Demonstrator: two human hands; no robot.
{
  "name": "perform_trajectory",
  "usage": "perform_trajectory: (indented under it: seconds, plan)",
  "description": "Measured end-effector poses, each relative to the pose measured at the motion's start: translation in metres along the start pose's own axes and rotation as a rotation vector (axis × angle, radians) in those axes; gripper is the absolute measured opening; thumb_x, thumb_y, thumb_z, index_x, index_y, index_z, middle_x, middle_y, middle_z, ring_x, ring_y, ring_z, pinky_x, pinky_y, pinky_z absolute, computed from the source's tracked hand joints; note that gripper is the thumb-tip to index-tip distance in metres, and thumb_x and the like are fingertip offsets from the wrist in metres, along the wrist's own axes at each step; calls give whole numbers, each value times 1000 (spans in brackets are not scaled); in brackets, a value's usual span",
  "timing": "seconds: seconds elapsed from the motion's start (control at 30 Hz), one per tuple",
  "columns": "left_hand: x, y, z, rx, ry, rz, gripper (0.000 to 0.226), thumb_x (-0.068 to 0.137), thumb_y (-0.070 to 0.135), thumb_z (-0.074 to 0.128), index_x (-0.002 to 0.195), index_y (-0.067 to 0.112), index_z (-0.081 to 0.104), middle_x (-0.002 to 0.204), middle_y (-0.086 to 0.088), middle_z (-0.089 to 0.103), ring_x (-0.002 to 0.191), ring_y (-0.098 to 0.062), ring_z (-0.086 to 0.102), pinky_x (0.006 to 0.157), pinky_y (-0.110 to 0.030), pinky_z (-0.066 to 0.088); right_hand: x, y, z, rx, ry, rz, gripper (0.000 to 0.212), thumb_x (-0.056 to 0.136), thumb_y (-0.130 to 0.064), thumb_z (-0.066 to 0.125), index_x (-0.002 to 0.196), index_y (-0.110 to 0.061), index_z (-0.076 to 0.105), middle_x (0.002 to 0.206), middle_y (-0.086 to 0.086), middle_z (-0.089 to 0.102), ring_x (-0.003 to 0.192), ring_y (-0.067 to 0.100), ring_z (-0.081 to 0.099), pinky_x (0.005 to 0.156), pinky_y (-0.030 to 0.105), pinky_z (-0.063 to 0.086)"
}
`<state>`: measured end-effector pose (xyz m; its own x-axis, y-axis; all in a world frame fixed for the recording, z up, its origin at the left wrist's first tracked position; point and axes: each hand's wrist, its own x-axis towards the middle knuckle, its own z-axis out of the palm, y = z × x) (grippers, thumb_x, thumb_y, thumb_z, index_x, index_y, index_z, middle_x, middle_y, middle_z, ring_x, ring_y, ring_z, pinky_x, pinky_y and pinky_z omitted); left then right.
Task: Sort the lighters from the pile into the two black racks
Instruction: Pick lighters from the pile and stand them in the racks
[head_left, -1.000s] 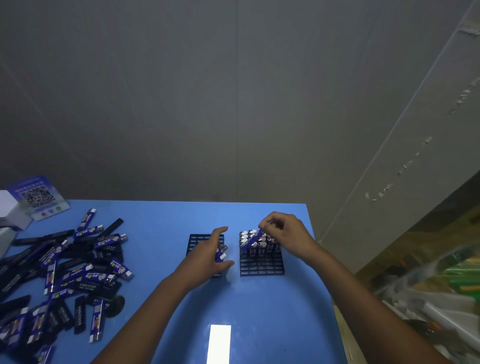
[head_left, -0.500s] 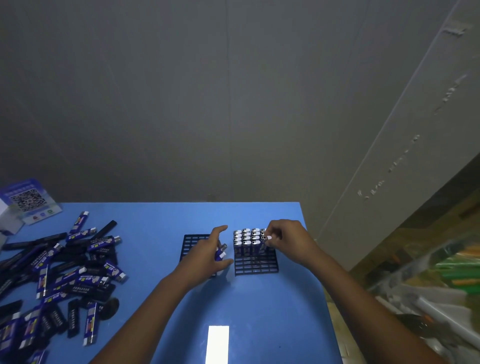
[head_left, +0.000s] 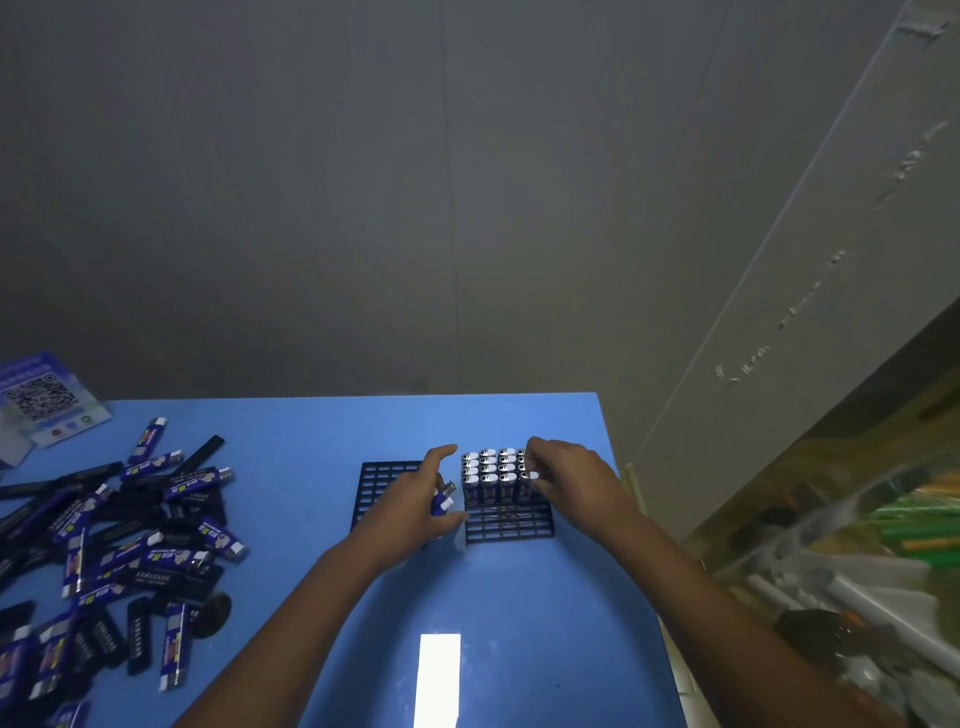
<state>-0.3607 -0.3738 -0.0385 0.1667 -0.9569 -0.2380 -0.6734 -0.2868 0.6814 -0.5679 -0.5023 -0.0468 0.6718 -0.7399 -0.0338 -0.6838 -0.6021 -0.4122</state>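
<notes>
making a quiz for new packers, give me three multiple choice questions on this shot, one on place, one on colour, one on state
1. Where is the lighter pile?
A left of the racks
B right of the racks
C inside the left rack

2. What colour is the table?
A green
B blue
C white

3. What state is the right rack in?
A empty
B partly filled
C overturned

Answers:
1 A, the pile lies at the table's left end.
2 B, the bare top is blue.
3 B, lighters stand in its far rows and the near rows are bare.
</notes>
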Motion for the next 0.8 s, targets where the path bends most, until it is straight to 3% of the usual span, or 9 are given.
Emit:
perform_trajectory:
  seconds: [0.2,0.8]
  plan:
    - [2,-3,0,-3,-1,2,82,88,30,75,151,34,23,89,8,56,77,-7,58,67,-12,45,4,-2,4,-79,43,-40,21,89,-16,61,83,-23,42,86,-7,49,79,16,45,59,32,33]
    - [0,-3,-1,-15,14,7,83,87,31,75,151,34,23,93,6,59,81,-9,60,71,-15,48,5,-4,14,-271,52,-103,6,90,-12,57,89,-17,53,91,0,51,88,22,51,55,31,31]
